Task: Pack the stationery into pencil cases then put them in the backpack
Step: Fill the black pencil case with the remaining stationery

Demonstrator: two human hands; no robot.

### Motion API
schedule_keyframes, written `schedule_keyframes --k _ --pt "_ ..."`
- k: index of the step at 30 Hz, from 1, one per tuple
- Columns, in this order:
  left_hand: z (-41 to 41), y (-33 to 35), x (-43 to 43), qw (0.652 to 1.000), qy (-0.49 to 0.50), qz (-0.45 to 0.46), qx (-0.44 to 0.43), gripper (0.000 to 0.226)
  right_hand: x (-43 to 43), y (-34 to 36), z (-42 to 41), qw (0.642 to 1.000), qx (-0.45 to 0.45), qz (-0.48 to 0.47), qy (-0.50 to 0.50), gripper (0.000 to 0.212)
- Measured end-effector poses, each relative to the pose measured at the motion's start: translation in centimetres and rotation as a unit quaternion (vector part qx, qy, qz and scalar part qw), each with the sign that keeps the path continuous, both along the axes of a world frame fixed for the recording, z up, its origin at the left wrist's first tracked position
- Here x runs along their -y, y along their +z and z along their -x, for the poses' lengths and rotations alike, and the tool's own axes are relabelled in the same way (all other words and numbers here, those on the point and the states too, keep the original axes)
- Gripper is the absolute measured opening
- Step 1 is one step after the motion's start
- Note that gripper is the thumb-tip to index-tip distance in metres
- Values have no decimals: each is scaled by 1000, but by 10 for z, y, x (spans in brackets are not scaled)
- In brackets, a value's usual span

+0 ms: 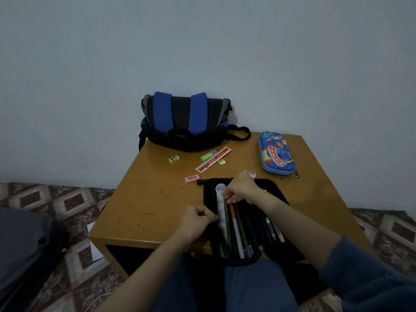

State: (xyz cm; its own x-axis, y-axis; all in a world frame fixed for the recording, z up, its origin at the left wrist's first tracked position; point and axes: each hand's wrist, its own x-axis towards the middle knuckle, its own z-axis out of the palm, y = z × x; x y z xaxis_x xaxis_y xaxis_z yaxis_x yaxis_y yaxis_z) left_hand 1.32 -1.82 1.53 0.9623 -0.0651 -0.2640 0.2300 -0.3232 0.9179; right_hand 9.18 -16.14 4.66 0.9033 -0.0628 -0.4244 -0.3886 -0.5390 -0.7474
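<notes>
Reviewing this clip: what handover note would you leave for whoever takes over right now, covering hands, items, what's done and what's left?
Left hand: curled, apparently gripping the left edge of the open black pencil case.
Right hand: pinching the pale ruler in that case.
Done: pencils sit inside it.
Loose on the table: red ruler, pink eraser, green eraser, black marker.
Blue pencil case is closed; backpack is at the wall.
Left: pack the loose items, close the cases, load the backpack.
</notes>
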Motion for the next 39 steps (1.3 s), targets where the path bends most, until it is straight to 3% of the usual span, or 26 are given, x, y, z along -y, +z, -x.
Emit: schedule_keyframes --k 7,11,16,18,22,29,32,35,39 --pt "2 -6 -1 999 9 13 27 24 -5 -3 -1 999 -13 43 -3 12" --pt "4 -8 0 999 7 12 45 24 -4 -4 1 999 -18 23 12 4" --pt "2 -7 -3 999 -14 3 51 23 -8 -5 10 977 4 136 166 11" --pt "4 -7 -4 999 -28 19 38 20 -9 -7 14 962 39 167 213 3" --pt "4 -5 -10 998 -6 48 30 20 -10 -7 19 937 66 222 260 24" --pt "-1 -6 -14 1000 4 28 13 20 -8 -2 23 909 73 258 319 21" --pt "-4 -7 -17 1000 14 18 14 17 -5 -5 22 917 69 232 316 23" --pt "-11 -9 -26 997 36 -55 37 13 3 1 18 953 39 130 271 24" --pt "-26 -18 -52 951 0 -275 139 33 13 10 6 976 88 94 177 20"
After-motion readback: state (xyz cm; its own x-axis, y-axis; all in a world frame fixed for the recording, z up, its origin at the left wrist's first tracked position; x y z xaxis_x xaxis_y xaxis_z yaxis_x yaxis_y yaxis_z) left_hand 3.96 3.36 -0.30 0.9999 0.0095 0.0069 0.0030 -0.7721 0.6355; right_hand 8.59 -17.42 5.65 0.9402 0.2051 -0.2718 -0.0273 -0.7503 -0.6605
